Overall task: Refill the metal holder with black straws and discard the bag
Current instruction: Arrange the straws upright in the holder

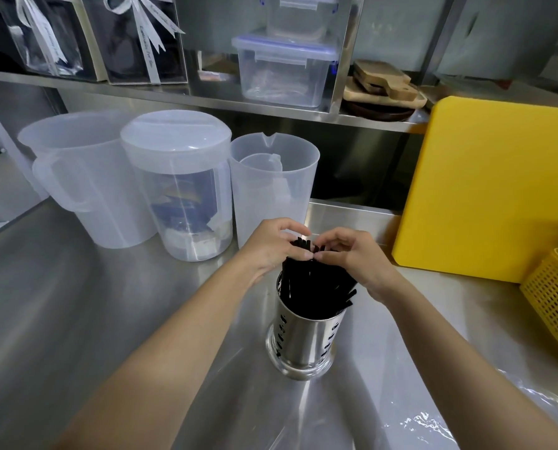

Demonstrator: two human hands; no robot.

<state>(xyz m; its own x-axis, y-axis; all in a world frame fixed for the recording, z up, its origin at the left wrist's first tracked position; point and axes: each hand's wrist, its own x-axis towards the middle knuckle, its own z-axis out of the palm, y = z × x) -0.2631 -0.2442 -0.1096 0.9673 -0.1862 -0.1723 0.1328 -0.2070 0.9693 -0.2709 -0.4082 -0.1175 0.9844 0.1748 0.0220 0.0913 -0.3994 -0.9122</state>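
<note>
A round perforated metal holder (305, 342) stands upright on the steel counter, just in front of me. A bundle of black straws (313, 284) sticks out of its top. My left hand (268, 248) and my right hand (357, 258) meet over the tops of the straws, fingers closed around the upper ends from either side. A clear plastic bag (440, 420) lies flat on the counter at the lower right, under my right forearm.
Behind the holder stand three translucent plastic jugs (271, 186), the middle one lidded (177, 186). A yellow cutting board (489, 203) leans at the right, with a yellow perforated basket (557, 300) beside it. The shelf above holds clear boxes (284, 69) and wooden boards (385, 86).
</note>
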